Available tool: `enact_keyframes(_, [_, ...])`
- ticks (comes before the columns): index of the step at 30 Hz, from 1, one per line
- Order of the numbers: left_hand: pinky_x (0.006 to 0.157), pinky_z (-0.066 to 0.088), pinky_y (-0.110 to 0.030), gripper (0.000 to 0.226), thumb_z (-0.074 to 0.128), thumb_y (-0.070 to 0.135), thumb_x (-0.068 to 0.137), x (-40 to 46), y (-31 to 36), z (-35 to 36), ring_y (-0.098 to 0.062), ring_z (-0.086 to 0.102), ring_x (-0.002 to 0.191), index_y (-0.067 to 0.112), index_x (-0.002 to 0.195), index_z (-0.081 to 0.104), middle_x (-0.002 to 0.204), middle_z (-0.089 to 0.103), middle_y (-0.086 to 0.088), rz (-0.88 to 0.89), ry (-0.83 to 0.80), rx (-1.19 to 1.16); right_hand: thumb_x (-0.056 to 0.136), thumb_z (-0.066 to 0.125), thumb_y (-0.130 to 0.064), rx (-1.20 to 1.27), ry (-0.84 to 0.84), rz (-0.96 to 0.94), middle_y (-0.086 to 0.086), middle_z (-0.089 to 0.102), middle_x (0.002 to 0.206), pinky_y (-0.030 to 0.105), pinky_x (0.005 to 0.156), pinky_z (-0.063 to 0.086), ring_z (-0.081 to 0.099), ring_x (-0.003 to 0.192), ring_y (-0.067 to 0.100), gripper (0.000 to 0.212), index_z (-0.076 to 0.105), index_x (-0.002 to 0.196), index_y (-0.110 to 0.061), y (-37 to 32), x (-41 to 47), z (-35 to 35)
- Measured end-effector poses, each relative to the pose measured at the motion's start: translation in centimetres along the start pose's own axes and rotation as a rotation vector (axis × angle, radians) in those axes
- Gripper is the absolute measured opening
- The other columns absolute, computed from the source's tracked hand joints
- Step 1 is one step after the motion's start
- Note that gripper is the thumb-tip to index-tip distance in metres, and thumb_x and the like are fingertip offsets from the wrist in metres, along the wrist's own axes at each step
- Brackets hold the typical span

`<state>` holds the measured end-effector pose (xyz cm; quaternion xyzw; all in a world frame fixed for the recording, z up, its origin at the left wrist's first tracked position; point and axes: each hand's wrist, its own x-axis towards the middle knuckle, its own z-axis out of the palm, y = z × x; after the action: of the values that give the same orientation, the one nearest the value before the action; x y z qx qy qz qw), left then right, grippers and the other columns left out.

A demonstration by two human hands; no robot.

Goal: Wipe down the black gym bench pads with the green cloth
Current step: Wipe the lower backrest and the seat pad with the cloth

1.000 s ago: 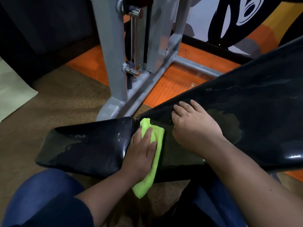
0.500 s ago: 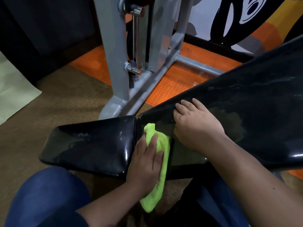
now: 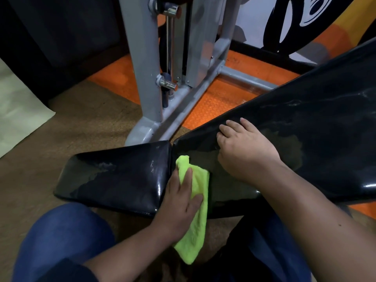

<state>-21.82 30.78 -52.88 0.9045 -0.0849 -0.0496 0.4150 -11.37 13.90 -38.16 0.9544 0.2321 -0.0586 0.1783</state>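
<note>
Down at the gap between the two black pads, the left hand [image 3: 179, 202] presses the green cloth [image 3: 196, 210] with straight fingers against the near left end of the back pad [image 3: 305, 139], just beside the seat pad [image 3: 114, 180]; the cloth's lower part hangs off the near edge. The right hand [image 3: 244, 153] lies palm down on the back pad, fingers loosely bent over its far edge, holding nothing. A grey machine frame [image 3: 146, 78] stands beyond on orange flooring [image 3: 215, 102]
</note>
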Motion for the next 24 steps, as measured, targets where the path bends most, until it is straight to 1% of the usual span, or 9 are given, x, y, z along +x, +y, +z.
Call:
enact_keyframes(4, [0.12, -0.001, -0.032, 0.098, 0.047, 0.072, 0.088, -1.9, -1.2, -0.9, -0.004, -0.034, 0.143, 0.05, 0.145, -0.03, 0.155, -0.041, 0.011, 0.028, -0.183, 0.131, 0.102, 0.024, -0.028, -0.006, -0.011, -0.008, 0.01, 0.018, 0.166, 0.046, 0.124, -0.001, 0.008, 0.153, 0.026, 0.055, 0.027, 0.155, -0.011, -0.1, 0.0, 0.0])
enact_keyframes(8, [0.122, -0.001, -0.033, 0.112, 0.059, 0.063, 0.086, -1.9, -0.4, 0.3, -0.009, -0.033, 0.145, 0.049, 0.14, -0.037, 0.156, -0.04, 0.007, 0.018, -0.115, 0.183, 0.102, 0.024, -0.03, 0.001, -0.007, -0.005, 0.009, 0.019, 0.165, 0.045, 0.124, 0.0, 0.008, 0.153, 0.025, 0.056, 0.028, 0.155, -0.012, 0.0, 0.1, -0.1])
enact_keyframes(11, [0.123, 0.003, -0.035, 0.114, 0.061, 0.057, 0.088, -2.6, -0.9, 0.3, -0.015, -0.031, 0.147, 0.045, 0.141, -0.039, 0.156, -0.04, 0.001, 0.04, -0.139, 0.285, 0.102, 0.024, -0.031, -0.01, -0.009, -0.008, 0.009, 0.019, 0.165, 0.046, 0.124, 0.001, 0.008, 0.153, 0.025, 0.056, 0.027, 0.155, -0.012, -0.1, -0.1, 0.0])
enact_keyframes(15, [0.119, -0.001, -0.029, 0.124, 0.068, 0.053, 0.085, -2.2, -0.4, 0.6, -0.013, -0.031, 0.144, 0.044, 0.137, -0.044, 0.156, -0.038, -0.002, 0.009, -0.106, 0.337, 0.102, 0.024, -0.033, -0.002, -0.016, -0.004, 0.008, 0.019, 0.166, 0.046, 0.124, 0.001, 0.008, 0.153, 0.025, 0.057, 0.028, 0.155, -0.013, 0.1, 0.1, -0.2])
enact_keyframes(16, [0.119, 0.0, -0.03, 0.126, 0.07, 0.051, 0.083, -2.3, -0.3, 0.9, -0.015, -0.029, 0.144, 0.041, 0.14, -0.042, 0.157, -0.036, -0.004, 0.003, -0.094, 0.359, 0.102, 0.024, -0.032, 0.0, -0.013, -0.003, 0.008, 0.019, 0.166, 0.046, 0.124, 0.001, 0.008, 0.153, 0.025, 0.057, 0.028, 0.155, -0.013, 0.1, 0.1, -0.3])
enact_keyframes(18, [0.121, 0.016, -0.038, 0.128, 0.077, 0.043, 0.079, -2.7, -1.0, 1.1, -0.024, -0.016, 0.15, 0.031, 0.151, -0.027, 0.162, -0.025, -0.014, 0.051, -0.078, 0.398, 0.102, 0.023, -0.031, -0.002, -0.014, -0.002, 0.009, 0.018, 0.166, 0.046, 0.124, 0.0, 0.008, 0.153, 0.025, 0.056, 0.027, 0.155, -0.012, 0.1, 0.0, -0.2])
enact_keyframes(20, [0.119, 0.026, -0.041, 0.124, 0.079, 0.03, 0.078, -3.0, -2.1, 0.2, -0.031, -0.005, 0.152, 0.025, 0.156, -0.018, 0.163, -0.017, -0.018, 0.131, -0.128, 0.439, 0.102, 0.024, -0.031, -0.003, -0.014, -0.006, 0.009, 0.019, 0.165, 0.046, 0.124, 0.0, 0.008, 0.154, 0.025, 0.056, 0.028, 0.155, -0.012, 0.0, -0.2, -0.2])
enact_keyframes(22, [0.122, 0.013, -0.034, 0.117, 0.07, 0.02, 0.085, -3.0, -3.1, -1.2, -0.025, -0.017, 0.152, 0.031, 0.152, -0.026, 0.161, -0.03, -0.01, 0.21, -0.186, 0.46, 0.102, 0.025, -0.032, 0.003, -0.004, -0.009, 0.009, 0.021, 0.165, 0.046, 0.124, 0.001, 0.009, 0.153, 0.025, 0.056, 0.03, 0.154, -0.012, 0.0, -0.2, -0.2])
enact_keyframes(24, [0.122, 0.001, -0.029, 0.109, 0.062, 0.015, 0.09, -2.9, -3.0, -2.5, -0.012, -0.027, 0.148, 0.039, 0.151, -0.025, 0.157, -0.038, 0.006, 0.214, -0.272, 0.317, 0.102, 0.027, -0.032, 0.009, 0.001, -0.009, 0.009, 0.022, 0.165, 0.046, 0.124, 0.001, 0.01, 0.153, 0.025, 0.056, 0.031, 0.154, -0.012, 0.0, -0.1, -0.2])
